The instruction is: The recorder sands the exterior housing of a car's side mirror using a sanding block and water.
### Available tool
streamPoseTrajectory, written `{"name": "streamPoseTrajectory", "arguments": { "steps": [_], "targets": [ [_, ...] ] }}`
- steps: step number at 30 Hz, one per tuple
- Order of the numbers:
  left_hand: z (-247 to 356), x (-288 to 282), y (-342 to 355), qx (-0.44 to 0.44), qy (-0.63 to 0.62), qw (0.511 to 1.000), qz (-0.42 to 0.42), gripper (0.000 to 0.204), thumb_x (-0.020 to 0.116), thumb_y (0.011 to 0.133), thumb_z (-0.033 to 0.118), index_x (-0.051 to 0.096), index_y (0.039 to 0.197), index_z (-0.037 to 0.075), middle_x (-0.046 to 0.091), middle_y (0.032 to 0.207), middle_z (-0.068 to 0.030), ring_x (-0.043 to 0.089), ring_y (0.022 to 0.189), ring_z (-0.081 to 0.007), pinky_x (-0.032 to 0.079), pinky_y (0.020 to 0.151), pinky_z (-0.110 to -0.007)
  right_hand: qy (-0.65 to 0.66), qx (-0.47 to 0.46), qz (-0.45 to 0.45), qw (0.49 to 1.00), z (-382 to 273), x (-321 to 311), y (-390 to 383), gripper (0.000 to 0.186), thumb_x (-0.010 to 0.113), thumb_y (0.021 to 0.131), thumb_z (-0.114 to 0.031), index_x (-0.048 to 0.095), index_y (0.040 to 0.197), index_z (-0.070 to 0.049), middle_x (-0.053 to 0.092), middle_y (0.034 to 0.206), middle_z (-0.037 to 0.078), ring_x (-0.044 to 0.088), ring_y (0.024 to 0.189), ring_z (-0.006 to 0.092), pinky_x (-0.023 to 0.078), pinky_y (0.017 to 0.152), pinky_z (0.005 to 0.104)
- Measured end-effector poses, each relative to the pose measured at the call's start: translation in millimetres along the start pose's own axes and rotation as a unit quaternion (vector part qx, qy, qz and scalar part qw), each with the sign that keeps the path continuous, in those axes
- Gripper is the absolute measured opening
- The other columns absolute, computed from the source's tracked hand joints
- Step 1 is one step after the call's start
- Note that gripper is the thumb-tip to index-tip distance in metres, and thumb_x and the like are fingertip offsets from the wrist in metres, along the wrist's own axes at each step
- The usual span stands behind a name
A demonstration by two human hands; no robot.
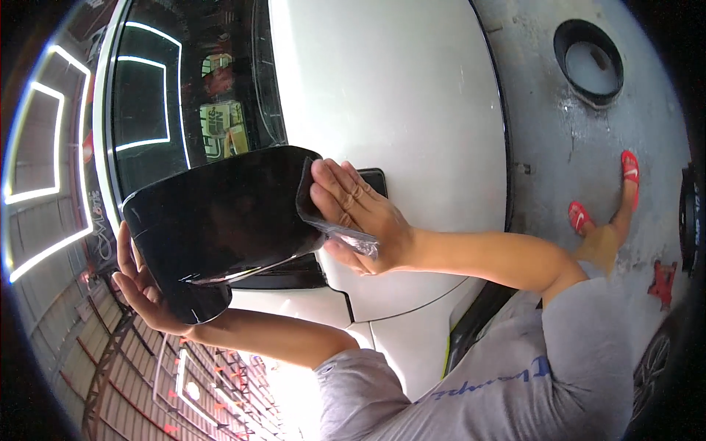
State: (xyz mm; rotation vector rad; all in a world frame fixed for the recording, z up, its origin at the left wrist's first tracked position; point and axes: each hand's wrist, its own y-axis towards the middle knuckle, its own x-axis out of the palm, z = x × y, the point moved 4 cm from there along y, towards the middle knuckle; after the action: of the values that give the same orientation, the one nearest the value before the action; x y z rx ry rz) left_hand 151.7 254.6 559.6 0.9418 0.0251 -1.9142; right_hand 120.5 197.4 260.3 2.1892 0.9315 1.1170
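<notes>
Flat and open, the right hand presses a dark cloth against the inner edge of the glossy black mirror housing on a white car door. The left hand is open too, cupping the housing's outer end from below, fingers spread along its rim. To wipe well, I judge the bracing hand should keep the housing from swivelling while the cloth moves in even, overlapping passes with light pressure, so no grit scratches the gloss. Further out, on the concrete floor, a round black bucket holds what looks like pale water; I cannot tell more.
</notes>
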Motion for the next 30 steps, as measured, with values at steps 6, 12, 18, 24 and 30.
{"name": "streamPoseTrajectory", "arguments": {
  "steps": [6,12,18,24,30],
  "targets": [
    [2,4,-1,0.003,0.017,0.998,0.059,0.069,0.029,0.108,0.044,0.036,0.149,-0.011,0.058,0.141,-0.0258,0.058,0.130,-0.0301,0.045,0.111,-0.045,0.000,0.004,-0.035,0.999,7,-5,4,0.072,0.052,0.100,-0.024,0.023,0.158,0.007,0.022,0.164,0.031,0.023,0.153,0.0438,0.016,0.127,0.0519],
    [0,9,-2,0.034,0.044,0.994,0.091,0.070,0.031,0.107,0.045,0.039,0.146,-0.014,0.062,0.135,-0.0266,0.063,0.123,-0.0285,0.048,0.108,-0.042,-0.039,-0.043,-0.045,0.997,4,-16,52,0.073,0.052,0.100,-0.029,0.025,0.158,0.005,0.023,0.164,0.031,0.025,0.153,0.0446,0.018,0.126,0.0528],
    [-2,8,-1,0.029,0.047,0.991,0.124,0.071,0.035,0.106,0.046,0.043,0.143,-0.013,0.063,0.132,-0.0261,0.065,0.119,-0.0281,0.050,0.107,-0.042,-0.050,-0.022,-0.023,0.998,-16,-7,29,0.071,0.052,0.097,-0.029,0.033,0.153,0.009,0.030,0.161,0.032,0.031,0.150,0.0466,0.024,0.123,0.0544],
    [2,20,5,0.040,0.069,0.990,0.118,0.072,0.037,0.104,0.048,0.046,0.141,-0.013,0.064,0.130,-0.0260,0.065,0.119,-0.0286,0.050,0.106,-0.042,-0.140,-0.041,-0.064,0.987,-36,-9,17,0.062,0.049,0.095,-0.019,0.041,0.149,0.010,0.037,0.158,0.030,0.036,0.148,0.0448,0.027,0.122,0.0532],
    [1,14,3,0.021,0.042,0.995,0.092,0.069,0.030,0.108,0.045,0.040,0.147,-0.011,0.059,0.139,-0.0251,0.055,0.132,-0.0316,0.039,0.116,-0.046,-0.089,-0.009,-0.106,0.990,-38,-30,71,0.070,0.062,0.092,-0.023,0.040,0.151,0.008,0.037,0.159,0.029,0.039,0.147,0.0434,0.027,0.122,0.0526]
  ]
}}
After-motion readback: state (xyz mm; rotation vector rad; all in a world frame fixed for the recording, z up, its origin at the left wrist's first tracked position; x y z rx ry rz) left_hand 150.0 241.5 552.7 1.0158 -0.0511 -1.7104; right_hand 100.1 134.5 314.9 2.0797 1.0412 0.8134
